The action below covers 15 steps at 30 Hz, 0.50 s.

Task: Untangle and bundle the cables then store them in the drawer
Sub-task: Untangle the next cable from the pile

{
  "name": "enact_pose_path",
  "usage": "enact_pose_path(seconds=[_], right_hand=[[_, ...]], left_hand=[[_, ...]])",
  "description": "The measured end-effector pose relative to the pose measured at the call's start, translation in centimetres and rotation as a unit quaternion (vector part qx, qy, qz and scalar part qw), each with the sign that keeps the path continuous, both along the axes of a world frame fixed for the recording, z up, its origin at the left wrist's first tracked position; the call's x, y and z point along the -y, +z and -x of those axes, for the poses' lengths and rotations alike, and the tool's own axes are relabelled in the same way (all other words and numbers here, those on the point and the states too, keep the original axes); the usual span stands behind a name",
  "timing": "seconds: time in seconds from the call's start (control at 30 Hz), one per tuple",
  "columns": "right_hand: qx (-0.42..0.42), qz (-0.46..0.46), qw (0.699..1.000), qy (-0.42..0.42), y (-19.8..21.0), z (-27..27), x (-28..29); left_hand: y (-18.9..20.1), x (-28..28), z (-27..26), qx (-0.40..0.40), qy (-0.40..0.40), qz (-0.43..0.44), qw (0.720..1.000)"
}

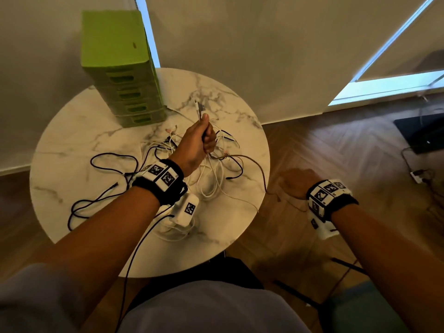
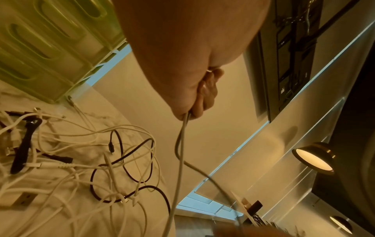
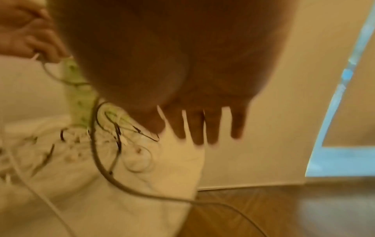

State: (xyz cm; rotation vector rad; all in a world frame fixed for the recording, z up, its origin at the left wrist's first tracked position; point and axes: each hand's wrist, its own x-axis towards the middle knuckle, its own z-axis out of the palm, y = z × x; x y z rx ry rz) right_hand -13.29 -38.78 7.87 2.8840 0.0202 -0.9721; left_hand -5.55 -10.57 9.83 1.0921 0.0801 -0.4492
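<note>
I am near the start of the task, as I judge it. Most of the cables lie in one loose tangle of white and black strands on the counter, spread from the middle toward my side. I see no finished bundle anywhere. The green drawer unit stands at the far left of the counter, and all its drawers look closed, so nothing is stored yet. What is left is nearly everything: to free each cable, coil it, open a drawer and put the bundles in.

My left hand is raised above the middle of the tangle. Its fingers are curled round one grey cable, with the plug end standing up out of the fist. In the left wrist view this cable hangs down from the fist in a doubled strand and then runs away toward my right side.

My right hand is off the counter's right edge, above the floor, well apart from the tangle. In the right wrist view its fingers point down, straight and a little spread, though the picture is blurred. The grey cable passes near this hand, but I cannot tell if it touches; the hand seems to hold nothing.
</note>
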Motion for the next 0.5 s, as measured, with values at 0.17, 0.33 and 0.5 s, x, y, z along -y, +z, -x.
enact_pose_path(seconds=[0.17, 0.33, 0.5], right_hand=[[0.177, -0.360, 0.915, -0.024, 0.2, -1.0, -7.3], [-0.027, -0.437, 0.899, -0.019, -1.2, -0.4, -13.9], [-0.091, -0.367, 0.925, -0.026, -1.4, 0.0, -11.4]], left_hand=[[1.2, 0.0, 1.2, -0.034, -0.074, 0.050, 0.995], [3.2, -2.2, 1.4, -0.011, -0.151, 0.065, 0.986], [4.8, -7.9, 0.0, -0.002, -0.195, 0.065, 0.979]])
